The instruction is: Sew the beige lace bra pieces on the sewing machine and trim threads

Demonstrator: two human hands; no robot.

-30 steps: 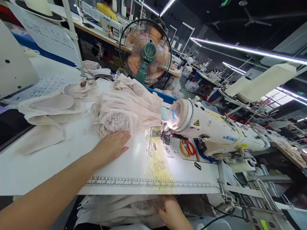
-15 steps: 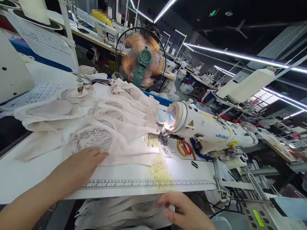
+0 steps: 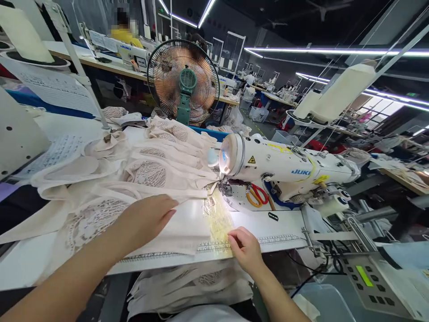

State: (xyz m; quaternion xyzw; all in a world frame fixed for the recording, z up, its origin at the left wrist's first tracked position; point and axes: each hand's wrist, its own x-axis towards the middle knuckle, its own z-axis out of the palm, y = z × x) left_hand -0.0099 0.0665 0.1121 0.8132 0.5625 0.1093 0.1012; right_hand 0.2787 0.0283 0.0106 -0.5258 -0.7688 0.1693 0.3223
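At the desk's [image 3: 284,226] far left corner stands a grey machine housing [image 3: 18,134] with a printed sheet [image 3: 55,150] beside it. Cream lace garment pieces [image 3: 150,165] lie heaped from there toward the middle, the nearest piece spread flat along the front edge. The left hand [image 3: 147,219] rests palm down on that piece, fingers stretched out flat and close together, gripping nothing. Just right of it a yellowish transparent patch [image 3: 217,219] lies on the desk near the ruler strip [image 3: 268,241] at the front edge. The right hand [image 3: 246,248] sits at that edge, fingers curled with the tips on the patch; whether they pinch anything is hard to tell. Further right, the white sewing machine [image 3: 288,167] stands on the desk, with scissors [image 3: 256,194] under its arm. More fabric [image 3: 187,288] hangs below the front edge. A fan [image 3: 183,82] stands behind the far edge.
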